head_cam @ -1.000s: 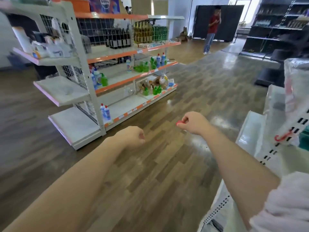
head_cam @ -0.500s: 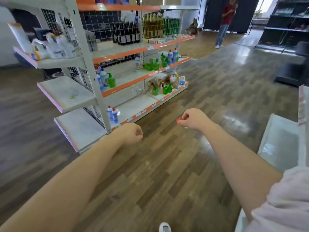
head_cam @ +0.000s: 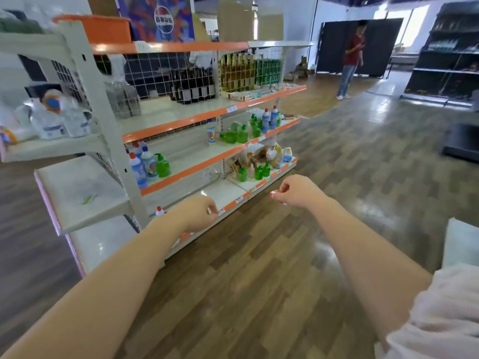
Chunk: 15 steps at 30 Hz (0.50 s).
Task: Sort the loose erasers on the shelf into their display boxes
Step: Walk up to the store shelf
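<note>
Head view, wide angle. Both forearms are extended over the wood-plank floor, in front of a white gondola shelf unit with orange price rails.

Right hand: fingers curled in, thumb and forefinger pinching a small red-and-white item that I read as an eraser; too small and blurred for me to confirm markings. It is held in the air above the floor, just off the front edge of the bottom shelf, not touching the shelf.

Left hand: fingers curled into a loose fist. Something pale shows at the fingertips, but I cannot tell whether it is a held item or the price label on the rail behind. I log the grip as undetermined.

Shelf contents I can see: dark bottles and yellow bottles on the upper tier; green pump bottles and blue-and-white cleaner bottles on the middle tier; bagged goods on the lower tier; more cleaner bottles with a green pump bottle at the near end. No display boxes for erasers are identifiable to me.

Background: a person in a red top stands before a dark partition. A pale sleeve shows at lower right.
</note>
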{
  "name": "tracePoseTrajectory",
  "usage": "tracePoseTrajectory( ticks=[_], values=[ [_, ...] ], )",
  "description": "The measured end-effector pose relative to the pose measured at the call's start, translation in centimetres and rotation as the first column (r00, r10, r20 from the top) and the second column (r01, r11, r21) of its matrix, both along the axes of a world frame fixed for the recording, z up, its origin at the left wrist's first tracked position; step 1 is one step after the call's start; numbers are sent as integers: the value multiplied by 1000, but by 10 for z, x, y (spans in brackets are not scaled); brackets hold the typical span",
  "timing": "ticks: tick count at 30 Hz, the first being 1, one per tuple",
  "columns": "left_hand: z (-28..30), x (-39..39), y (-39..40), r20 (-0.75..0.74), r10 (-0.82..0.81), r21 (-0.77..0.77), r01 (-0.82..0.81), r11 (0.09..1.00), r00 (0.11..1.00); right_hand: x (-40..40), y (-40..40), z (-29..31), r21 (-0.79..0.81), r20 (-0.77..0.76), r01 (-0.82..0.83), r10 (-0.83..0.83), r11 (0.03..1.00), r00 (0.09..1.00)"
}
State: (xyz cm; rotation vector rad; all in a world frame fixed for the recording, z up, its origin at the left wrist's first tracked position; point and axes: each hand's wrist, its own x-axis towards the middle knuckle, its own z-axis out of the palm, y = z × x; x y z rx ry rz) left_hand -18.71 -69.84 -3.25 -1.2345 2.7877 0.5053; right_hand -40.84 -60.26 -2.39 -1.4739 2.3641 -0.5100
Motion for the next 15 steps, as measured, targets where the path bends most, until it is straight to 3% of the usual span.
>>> tracePoseTrajectory(
  ticks=[7,15],
  values=[
    [-16,-70,-88,49,-56,-17,57,998,997,-63,-84,-8,-13,-12,11,-11,1000,1000],
    [-14,-151,-231,8,-112,-23,112,993,994,-145,-215,-14,7,-38,61,-60,998,997]
  ],
)
